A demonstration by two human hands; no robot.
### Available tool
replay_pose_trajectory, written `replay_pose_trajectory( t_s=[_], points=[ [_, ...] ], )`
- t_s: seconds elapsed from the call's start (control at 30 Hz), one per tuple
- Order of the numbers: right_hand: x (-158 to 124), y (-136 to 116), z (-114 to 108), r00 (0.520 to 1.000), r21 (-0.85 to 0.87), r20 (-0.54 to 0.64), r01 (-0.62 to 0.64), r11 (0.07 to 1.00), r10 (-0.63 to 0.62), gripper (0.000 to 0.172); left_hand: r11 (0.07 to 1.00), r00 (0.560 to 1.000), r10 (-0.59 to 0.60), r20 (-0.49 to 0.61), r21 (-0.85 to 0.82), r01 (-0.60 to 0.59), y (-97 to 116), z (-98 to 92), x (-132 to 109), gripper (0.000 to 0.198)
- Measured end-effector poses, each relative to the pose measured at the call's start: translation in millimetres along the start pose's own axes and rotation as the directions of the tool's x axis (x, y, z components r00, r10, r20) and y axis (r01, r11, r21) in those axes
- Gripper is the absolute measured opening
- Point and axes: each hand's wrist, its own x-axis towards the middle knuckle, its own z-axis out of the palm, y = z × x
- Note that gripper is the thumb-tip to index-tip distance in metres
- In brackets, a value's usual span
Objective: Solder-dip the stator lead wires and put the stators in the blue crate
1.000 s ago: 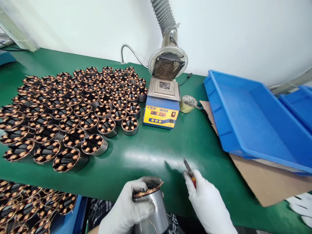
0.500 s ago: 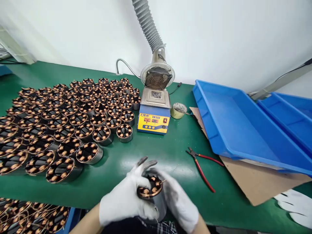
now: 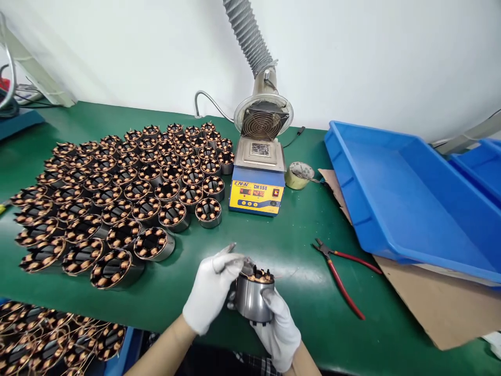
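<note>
A motor stator [image 3: 254, 300], a steel ring with copper windings and black insulation on its top, is held above the bench near its front edge. My right hand [image 3: 279, 326], in a white glove, grips it from the right and below. The gloved left hand [image 3: 215, 290] is at the left of its upper rim, fingers bent together over the windings; what they pinch is hidden. A thin wire end sticks out to the right of the rim. Beyond stands a blue and yellow solder pot [image 3: 256, 190] with a lit display.
Many finished-looking stators [image 3: 117, 211] fill the bench's left. More, with long loose wires, lie in a blue crate [image 3: 127, 347] below. On the right are red-handled cutters [image 3: 338, 274], a small round tub [image 3: 299, 175], cardboard [image 3: 442, 308] and a blue tray [image 3: 415, 193].
The stator has gone from tilted towards me to nearly upright, its steel side now showing. My right hand has shifted underneath it, and the left has moved from around it to its top rim.
</note>
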Motion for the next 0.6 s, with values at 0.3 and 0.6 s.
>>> replay_pose_trajectory(
  t_s=[0.3, 0.6],
  points=[
    [-2, -2, -4, 0.989, 0.102, 0.022, -0.146, 0.984, 0.145, 0.051, 0.947, 0.991, -0.103, 0.082, -0.298, 0.123, -2, -9.3, 4, 0.049],
    [-2, -7, 4, 0.984, 0.145, 0.054, -0.175, 0.974, 0.169, 0.046, 0.992, 0.995, -0.094, 0.023, -0.088, 0.096, 1, -4.6, 8, 0.008]
  ],
)
